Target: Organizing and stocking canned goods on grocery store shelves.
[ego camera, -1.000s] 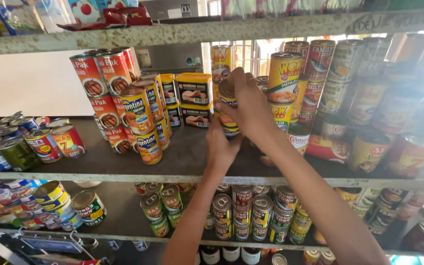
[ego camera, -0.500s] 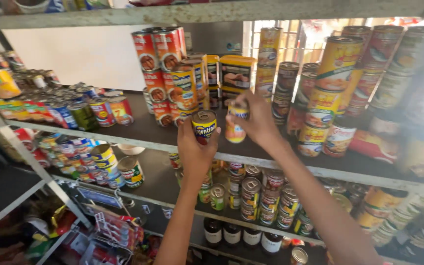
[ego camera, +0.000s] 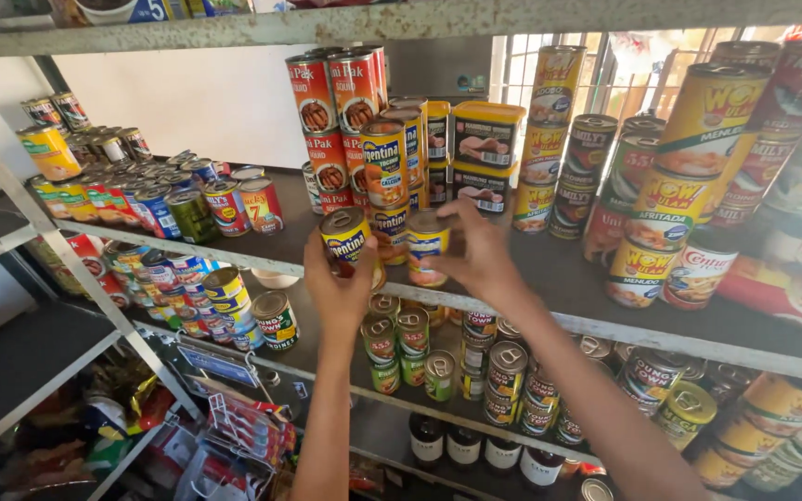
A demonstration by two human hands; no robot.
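Observation:
My left hand [ego camera: 338, 289] grips a yellow-and-red can [ego camera: 346, 237] tilted at the front edge of the middle shelf [ego camera: 549, 306]. My right hand [ego camera: 477, 252] is closed around a second yellow can [ego camera: 427, 243] standing upright right beside it. Both cans are just in front of a stack of similar yellow-and-red cans [ego camera: 384, 165]. Behind that stack rise tall red cans [ego camera: 332, 111] and flat yellow rectangular tins [ego camera: 485, 137].
Stacked yellow and red cans [ego camera: 670, 218] fill the shelf's right side. Low cans [ego camera: 187, 206] crowd the left. The lower shelf holds green-labelled cans [ego camera: 397, 345] and more tins [ego camera: 234, 295]. Dark bottles [ego camera: 464, 447] stand below. Packets [ego camera: 234, 436] hang at bottom left.
Both hands have come down and toward the shelf's front edge with their cans. The view has shifted left and closer.

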